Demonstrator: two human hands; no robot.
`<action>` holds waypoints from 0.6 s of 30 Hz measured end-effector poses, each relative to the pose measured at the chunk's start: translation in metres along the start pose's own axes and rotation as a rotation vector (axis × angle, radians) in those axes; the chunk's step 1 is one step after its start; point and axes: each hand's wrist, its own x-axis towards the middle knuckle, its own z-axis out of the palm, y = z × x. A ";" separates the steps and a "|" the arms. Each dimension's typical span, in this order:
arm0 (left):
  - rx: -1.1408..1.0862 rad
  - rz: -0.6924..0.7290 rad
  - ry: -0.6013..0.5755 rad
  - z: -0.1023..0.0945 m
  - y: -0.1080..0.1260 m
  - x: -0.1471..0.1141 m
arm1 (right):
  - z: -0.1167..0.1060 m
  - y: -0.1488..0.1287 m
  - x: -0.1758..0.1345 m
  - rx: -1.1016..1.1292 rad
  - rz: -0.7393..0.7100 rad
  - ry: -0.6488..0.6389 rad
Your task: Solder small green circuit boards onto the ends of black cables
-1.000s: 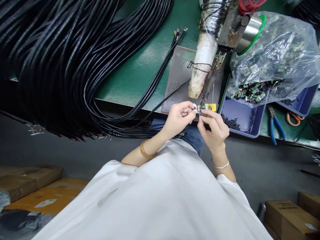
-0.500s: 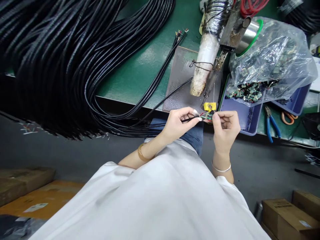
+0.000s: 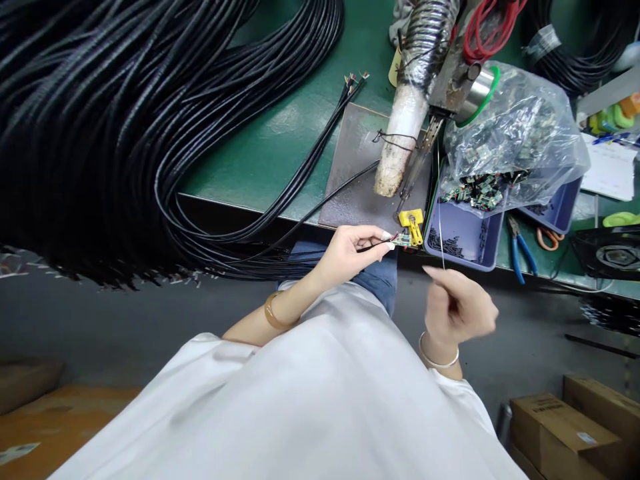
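My left hand (image 3: 353, 253) pinches the end of a black cable (image 3: 371, 248) between thumb and fingertips. Short coloured wires at its tip meet a small green circuit board (image 3: 403, 239), which sits against a yellow clip (image 3: 412, 225) at the bench edge. Lower and to the right, my right hand (image 3: 457, 307) is closed and partly blurred. A thin solder wire (image 3: 441, 230) runs down taut to its fingers from the spool (image 3: 475, 99) side. Just above the clip, a soldering iron (image 3: 413, 180) points down from its holder.
Many black cables (image 3: 100, 133) cover the left of the green bench (image 3: 240, 167). A white exhaust pipe (image 3: 395, 150) hangs over a brown board (image 3: 345, 193). Rightward are a purple tray (image 3: 465, 257), a plastic bag of circuit boards (image 3: 520, 127), blue-handled pliers (image 3: 521, 250) and orange-handled scissors (image 3: 550, 239).
My right hand has moved away from the circuit board, down and right, with the solder wire now stretched to it. My left hand stays at the cable end. The view has shifted slightly.
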 end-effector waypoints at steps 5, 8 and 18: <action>0.163 0.090 0.035 0.002 -0.001 -0.001 | 0.016 0.003 0.017 -0.048 -0.073 -0.082; 0.272 0.127 0.051 0.002 -0.003 -0.002 | 0.024 0.010 0.018 -0.052 -0.109 -0.128; 0.359 0.153 0.056 0.001 -0.006 -0.002 | 0.029 0.011 0.014 0.000 0.020 -0.052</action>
